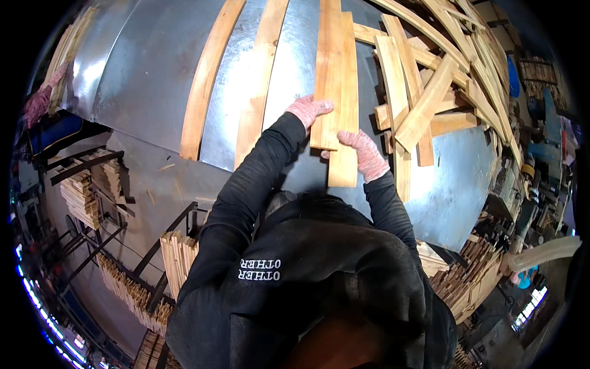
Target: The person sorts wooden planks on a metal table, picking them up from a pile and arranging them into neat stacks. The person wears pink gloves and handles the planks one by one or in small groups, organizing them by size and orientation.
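Note:
Two light wooden planks lie one partly over the other in front of me, running away across the metal table. My left hand (309, 111), in a pinkish-white knit glove, grips the left edge of the upper plank (328, 61). Its thumb rests on the top face and the other fingers are mostly hidden. My right hand (366, 154), gloved alike, holds the right edge of the lower plank (344, 169), which sticks out nearer to me. Left of these, two single planks, a far-left plank (209, 80) and a nearer plank (261, 80), lie apart on the table.
A jumbled heap of planks (424, 126) covers the table's right side. The metal table (153, 67) stretches left, where a co-worker's gloved hand (40, 104) shows by more boards. Stacked wood strips (178, 258) stand on black metal racks at lower left; a wood stack (470, 277) sits at lower right.

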Demonstrator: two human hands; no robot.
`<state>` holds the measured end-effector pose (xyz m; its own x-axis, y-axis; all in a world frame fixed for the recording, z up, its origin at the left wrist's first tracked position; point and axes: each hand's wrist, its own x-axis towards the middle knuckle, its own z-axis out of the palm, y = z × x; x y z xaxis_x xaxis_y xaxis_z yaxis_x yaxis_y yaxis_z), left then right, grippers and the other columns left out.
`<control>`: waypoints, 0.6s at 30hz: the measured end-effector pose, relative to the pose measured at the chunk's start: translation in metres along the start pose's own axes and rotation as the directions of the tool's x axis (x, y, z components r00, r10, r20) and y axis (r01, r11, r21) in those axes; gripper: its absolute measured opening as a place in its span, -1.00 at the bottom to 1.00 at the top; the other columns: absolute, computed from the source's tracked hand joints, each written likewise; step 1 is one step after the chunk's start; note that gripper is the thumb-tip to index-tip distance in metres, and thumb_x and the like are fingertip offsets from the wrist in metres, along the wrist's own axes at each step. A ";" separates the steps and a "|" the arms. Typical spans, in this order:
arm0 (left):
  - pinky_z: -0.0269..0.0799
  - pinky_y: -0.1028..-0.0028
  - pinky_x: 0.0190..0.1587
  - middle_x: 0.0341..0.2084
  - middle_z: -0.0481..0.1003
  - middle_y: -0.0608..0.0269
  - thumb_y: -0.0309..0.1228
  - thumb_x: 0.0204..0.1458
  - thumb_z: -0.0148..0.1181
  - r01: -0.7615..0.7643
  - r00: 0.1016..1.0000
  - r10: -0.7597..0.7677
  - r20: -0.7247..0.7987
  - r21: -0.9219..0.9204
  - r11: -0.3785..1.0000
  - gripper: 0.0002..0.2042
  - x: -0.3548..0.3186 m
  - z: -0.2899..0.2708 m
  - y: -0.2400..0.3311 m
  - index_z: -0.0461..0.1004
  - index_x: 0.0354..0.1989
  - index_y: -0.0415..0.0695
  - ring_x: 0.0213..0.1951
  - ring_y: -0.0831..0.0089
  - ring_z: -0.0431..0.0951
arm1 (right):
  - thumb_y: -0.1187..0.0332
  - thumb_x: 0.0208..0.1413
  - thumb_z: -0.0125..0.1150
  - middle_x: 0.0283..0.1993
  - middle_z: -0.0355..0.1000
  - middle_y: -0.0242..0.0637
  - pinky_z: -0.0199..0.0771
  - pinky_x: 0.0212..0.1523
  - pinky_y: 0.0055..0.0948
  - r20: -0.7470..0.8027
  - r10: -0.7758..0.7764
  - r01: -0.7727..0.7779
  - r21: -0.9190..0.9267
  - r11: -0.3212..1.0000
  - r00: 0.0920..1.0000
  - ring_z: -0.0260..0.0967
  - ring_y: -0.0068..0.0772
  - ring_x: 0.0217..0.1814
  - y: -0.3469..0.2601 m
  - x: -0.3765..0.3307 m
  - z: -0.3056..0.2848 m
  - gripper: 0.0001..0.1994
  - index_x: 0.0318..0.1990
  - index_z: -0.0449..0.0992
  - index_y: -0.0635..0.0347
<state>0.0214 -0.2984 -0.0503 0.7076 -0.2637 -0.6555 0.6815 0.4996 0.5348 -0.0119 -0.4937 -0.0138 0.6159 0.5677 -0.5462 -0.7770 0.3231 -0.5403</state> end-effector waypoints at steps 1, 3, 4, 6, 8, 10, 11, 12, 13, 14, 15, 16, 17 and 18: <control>0.44 0.31 0.13 -0.05 0.54 0.03 -0.37 0.05 0.29 -0.044 0.999 0.044 0.011 -0.006 0.999 -0.56 0.010 -0.013 -0.011 0.42 0.09 -0.28 0.01 0.10 0.53 | 0.24 0.10 0.32 -0.12 0.53 -0.01 0.64 -0.14 -0.20 -0.010 0.046 -0.046 -0.016 0.999 0.999 0.56 -0.07 -0.14 -0.005 -0.008 -0.003 -0.45 0.15 0.32 0.39; 0.43 0.32 0.09 -0.09 0.56 0.01 -0.26 0.05 0.28 -0.277 0.950 0.310 0.017 0.501 0.820 -0.59 -0.003 -0.032 -0.013 0.49 0.02 -0.26 -0.05 0.14 0.55 | 0.23 0.17 0.25 -0.18 0.53 -0.04 0.62 -0.16 -0.25 0.033 -0.008 0.005 0.088 0.996 0.999 0.55 -0.15 -0.20 -0.005 -0.023 -0.006 -0.53 0.11 0.35 0.38; 0.43 0.33 0.04 -0.12 0.58 -0.01 -0.19 0.05 0.26 -0.280 0.926 0.376 -0.031 0.611 0.741 -0.58 -0.021 -0.039 -0.011 0.52 -0.01 -0.23 -0.08 0.16 0.56 | 0.22 0.16 0.26 -0.14 0.50 -0.03 0.60 -0.12 -0.22 0.052 -0.021 0.015 0.112 0.994 0.998 0.52 -0.15 -0.18 -0.007 -0.032 -0.002 -0.49 0.15 0.31 0.38; 0.42 0.31 -0.01 -0.17 0.59 -0.04 -0.08 0.04 0.26 -0.168 0.887 0.443 -0.133 0.799 0.577 -0.53 -0.048 -0.070 -0.017 0.54 -0.04 -0.23 -0.13 0.18 0.57 | 0.19 0.17 0.25 -0.09 0.47 -0.03 0.57 -0.07 -0.19 0.094 -0.036 0.020 0.172 0.985 0.995 0.50 -0.18 -0.14 -0.010 -0.039 -0.003 -0.45 0.19 0.28 0.37; 0.44 0.23 -0.05 -0.24 0.57 -0.17 -0.04 -0.03 0.29 -0.120 0.854 0.470 -0.222 0.795 0.594 -0.46 -0.096 -0.069 -0.009 0.50 -0.04 -0.26 -0.13 0.01 0.56 | 0.16 0.20 0.23 -0.06 0.47 -0.05 0.55 -0.04 -0.20 0.107 -0.047 0.017 0.261 0.965 0.993 0.49 -0.22 -0.09 0.001 -0.041 -0.021 -0.45 0.21 0.28 0.34; 0.46 0.17 -0.03 -0.13 0.51 -0.17 -0.11 -0.07 0.32 0.300 0.716 0.571 -0.403 0.915 0.270 -0.41 -0.129 -0.062 -0.004 0.41 0.09 -0.23 -0.12 -0.06 0.53 | 0.11 0.22 0.20 -0.09 0.48 -0.11 0.56 -0.07 -0.26 -0.118 -0.120 0.110 -0.088 0.990 0.986 0.50 -0.29 -0.12 0.026 -0.026 -0.062 -0.46 0.20 0.31 0.32; 0.45 0.15 -0.01 -0.07 0.47 -0.17 -0.11 -0.08 0.33 0.335 0.624 0.693 -0.361 0.925 0.181 -0.37 -0.137 -0.069 -0.016 0.37 0.13 -0.22 -0.09 -0.07 0.51 | 0.09 0.23 0.19 -0.11 0.49 -0.14 0.56 -0.08 -0.29 -0.218 -0.180 0.119 -0.268 0.956 0.959 0.51 -0.32 -0.13 0.032 -0.022 -0.073 -0.46 0.19 0.32 0.32; 0.44 0.14 0.02 -0.03 0.44 -0.19 -0.14 -0.09 0.35 0.281 0.543 0.811 -0.215 0.957 0.065 -0.33 -0.141 -0.083 -0.030 0.32 0.18 -0.23 -0.05 -0.08 0.49 | 0.06 0.24 0.17 -0.16 0.51 -0.18 0.58 -0.14 -0.34 -0.155 -0.364 0.259 -0.458 0.850 0.918 0.52 -0.36 -0.20 0.038 -0.022 -0.071 -0.50 0.14 0.37 0.30; 0.43 0.13 0.05 0.01 0.40 -0.20 -0.17 -0.10 0.37 0.240 0.443 0.895 -0.057 0.969 -0.057 -0.29 -0.144 -0.092 -0.042 0.28 0.22 -0.24 0.00 -0.09 0.46 | 0.04 0.25 0.15 -0.21 0.53 -0.22 0.59 -0.19 -0.39 -0.086 -0.534 0.370 -0.629 0.684 0.841 0.53 -0.39 -0.26 0.044 -0.022 -0.067 -0.52 0.09 0.42 0.28; 0.40 0.13 0.11 -0.02 0.41 -0.21 -0.25 -0.09 0.39 -0.010 0.406 0.910 -0.088 0.995 0.100 -0.30 -0.140 -0.093 -0.054 0.26 0.21 -0.28 0.06 -0.04 0.43 | 0.04 0.26 0.14 -0.20 0.53 -0.21 0.58 -0.16 -0.39 -0.162 -0.471 0.308 -0.569 0.762 0.867 0.52 -0.38 -0.24 0.049 -0.016 -0.076 -0.53 0.08 0.43 0.28; 0.41 0.17 0.12 -0.01 0.41 -0.14 -0.29 -0.04 0.38 -0.161 0.505 0.844 -0.179 0.942 0.296 -0.30 -0.141 -0.083 -0.061 0.20 0.25 -0.28 0.07 0.06 0.43 | 0.03 0.26 0.15 -0.17 0.52 -0.24 0.52 -0.10 -0.43 -0.224 -0.384 0.262 -0.432 0.863 0.896 0.49 -0.44 -0.15 0.044 -0.016 -0.056 -0.53 0.04 0.44 0.31; 0.43 0.25 0.11 -0.02 0.41 -0.02 -0.29 0.03 0.35 -0.432 0.662 0.709 -0.243 0.649 0.626 -0.32 -0.138 -0.064 -0.067 0.16 0.28 -0.25 0.07 0.16 0.43 | 0.03 0.26 0.15 -0.14 0.51 -0.26 0.46 -0.03 -0.47 -0.288 -0.291 0.212 -0.275 0.938 0.913 0.45 -0.50 -0.07 0.039 -0.018 -0.033 -0.53 0.00 0.44 0.34; 0.42 0.32 0.10 -0.05 0.43 0.07 -0.33 0.05 0.34 -0.435 0.818 0.550 -0.168 0.445 0.783 -0.32 -0.134 -0.047 -0.073 0.14 0.31 -0.22 0.02 0.27 0.46 | 0.02 0.27 0.13 -0.11 0.51 -0.25 0.44 -0.03 -0.46 -0.182 -0.408 0.262 -0.525 0.810 0.895 0.43 -0.49 -0.05 0.036 -0.018 -0.012 -0.51 0.04 0.43 0.34; 0.41 0.40 0.08 -0.09 0.46 0.17 -0.37 0.06 0.33 -0.370 0.920 0.389 -0.043 0.229 0.900 -0.31 -0.131 -0.029 -0.074 0.11 0.33 -0.19 -0.03 0.38 0.48 | 0.01 0.28 0.11 -0.07 0.50 -0.23 0.42 -0.02 -0.44 -0.085 -0.518 0.303 -0.728 0.616 0.851 0.42 -0.47 -0.03 0.031 -0.024 0.011 -0.49 0.07 0.42 0.35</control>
<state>-0.1271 -0.2765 -0.0194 0.9084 -0.0123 -0.4180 0.3943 0.3582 0.8463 -0.0518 -0.4889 -0.0104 0.9379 0.2514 -0.2389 -0.1972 -0.1801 -0.9637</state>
